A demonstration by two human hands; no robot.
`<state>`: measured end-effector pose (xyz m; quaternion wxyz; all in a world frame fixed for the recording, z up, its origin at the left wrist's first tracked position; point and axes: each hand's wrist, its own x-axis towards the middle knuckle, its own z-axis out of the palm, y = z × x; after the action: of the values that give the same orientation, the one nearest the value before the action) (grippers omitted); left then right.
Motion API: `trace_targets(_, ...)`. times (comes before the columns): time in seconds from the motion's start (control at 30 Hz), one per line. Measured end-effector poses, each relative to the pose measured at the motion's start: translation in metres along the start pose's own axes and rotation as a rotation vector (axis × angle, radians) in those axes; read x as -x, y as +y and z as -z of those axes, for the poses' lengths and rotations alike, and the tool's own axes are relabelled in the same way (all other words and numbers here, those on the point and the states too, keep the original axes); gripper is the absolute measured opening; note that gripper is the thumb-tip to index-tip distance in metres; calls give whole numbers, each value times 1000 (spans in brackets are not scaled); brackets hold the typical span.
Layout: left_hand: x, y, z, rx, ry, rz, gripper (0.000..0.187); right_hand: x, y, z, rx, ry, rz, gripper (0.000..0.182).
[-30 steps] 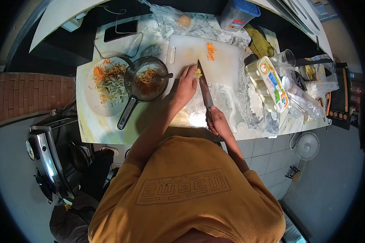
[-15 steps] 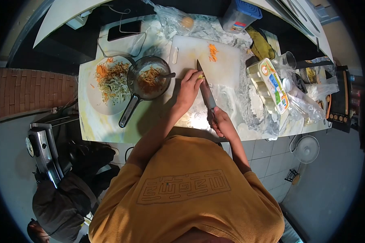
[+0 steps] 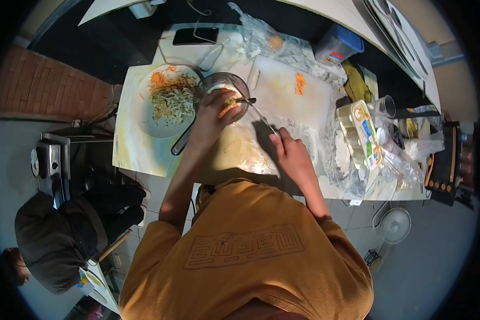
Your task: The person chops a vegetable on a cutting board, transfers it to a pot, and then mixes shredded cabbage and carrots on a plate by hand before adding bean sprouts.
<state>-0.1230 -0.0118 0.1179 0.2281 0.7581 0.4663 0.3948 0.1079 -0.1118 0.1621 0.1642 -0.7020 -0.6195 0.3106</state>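
Observation:
My left hand (image 3: 216,112) is over the round black-handled pan (image 3: 201,84), its fingers bunched round a small yellowish piece of food (image 3: 229,101). In my right hand (image 3: 293,154) is a knife (image 3: 264,119), its blade seen nearly edge-on and pointing toward the pan. A dark spoon handle (image 3: 252,100) juts over the pan's right rim, close to the blade. My left hand hides most of the pan's contents. Orange shreds (image 3: 300,84) lie on the white cutting board (image 3: 274,80), beyond the knife.
A white plate (image 3: 144,120) of shredded vegetables stands left of the pan. An egg carton (image 3: 360,136), a clear cup (image 3: 384,106) and plastic bags are at the right. Behind are a phone (image 3: 196,36) and a blue-lidded container (image 3: 338,45). Another person (image 3: 53,240) is at the lower left.
My left hand has moved left from the cutting board's edge to over the pan. The knife has turned, its tip swinging left toward the pan. The whole view has shifted.

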Motion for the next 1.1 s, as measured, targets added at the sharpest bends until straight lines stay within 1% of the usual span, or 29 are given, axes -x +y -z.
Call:
trace_targets(0.03, 4, -5, 8, -7, 17, 6, 33, -2, -2, 1, 6, -6, 17, 38)
trace_targets(0.1, 14, -8, 18, -6, 27, 18, 32, -2, 1, 4, 23, -26, -17, 44)
trace_targets(0.23, 18, -4, 28, 100, 56, 60, 29, -1, 0, 13, -59, -88, -89, 41)
trace_targets(0.27, 21, -5, 26, 168, 85, 136, 28, 0, 7, 12, -56, -93, -81, 41)
trace_targets(0.3, 25, -7, 26, 233, 115, 214, 28, 1, 17, 7, -130, -27, -33, 38)
trace_targets(0.33, 30, -11, 28, 225, 124, 220, 28, 2, 25, 3, -207, 37, 16, 37)
trace_targets(0.37, 34, -15, 30, 175, 154, 150, 27, 2, 31, 3, -209, 29, 23, 37)
trace_targets(0.4, 38, -18, 33, 128, 178, 76, 26, 3, 38, 5, -264, 11, -63, 41)
trace_targets(0.43, 41, -19, 35, 127, 175, 74, 26, 4, 46, 7, -319, -2, -154, 46)
trace_targets(0.5, 50, -19, 38, 138, 244, 99, 22, 5, 69, 4, -358, 34, -198, 47)
trace_targets(0.53, 54, -22, 38, 148, 231, 91, 22, 6, 76, 7, -314, 61, -191, 46)
trace_targets(0.6, 59, -29, 39, 215, 177, 225, 19, 8, 97, 6, -280, 123, -183, 41)
trace_targets(0.63, 58, -23, 42, 217, 169, 214, 19, 11, 104, 2, -286, 135, -187, 41)
trace_targets(0.7, 57, -12, 51, 138, 162, 269, 16, 16, 114, -4, -166, 374, -101, 34)
trace_targets(0.73, 57, -12, 52, 135, 163, 262, 16, 18, 120, -5, -148, 396, -134, 29)
trace_targets(0.77, 59, -15, 55, 60, 205, 239, 14, 17, 136, -11, -152, 393, -122, 29)
trace_targets(0.8, 63, -19, 60, -20, 252, 223, 13, 14, 154, -19, -83, 466, -135, 26)
trace_targets(0.83, 68, -24, 65, -37, 268, 233, 13, 12, 162, -21, -16, 536, -145, 23)
trace_targets(0.9, 78, -36, 73, -23, 339, 220, 10, 5, 172, -22, -11, 527, -122, 23)
trace_targets(0.93, 84, -43, 77, -35, 351, 226, 10, 1, 175, -22, 60, 545, -105, 22)
trace_targets(0.97, 92, -52, 83, -96, 360, 284, 13, -3, 178, -22, 131, 565, -91, 21)
trace_targets(1.0, 100, -61, 89, -155, 367, 344, 16, -9, 178, -21, 162, 533, -114, 19)
trace_targets(1.03, 107, -72, 92, -163, 375, 351, 16, -16, 179, -21, 159, 525, -103, 19)
trace_targets(1.1, 124, -96, 101, -143, 501, 474, 25, -27, 183, -24, 285, 560, -94, 20)
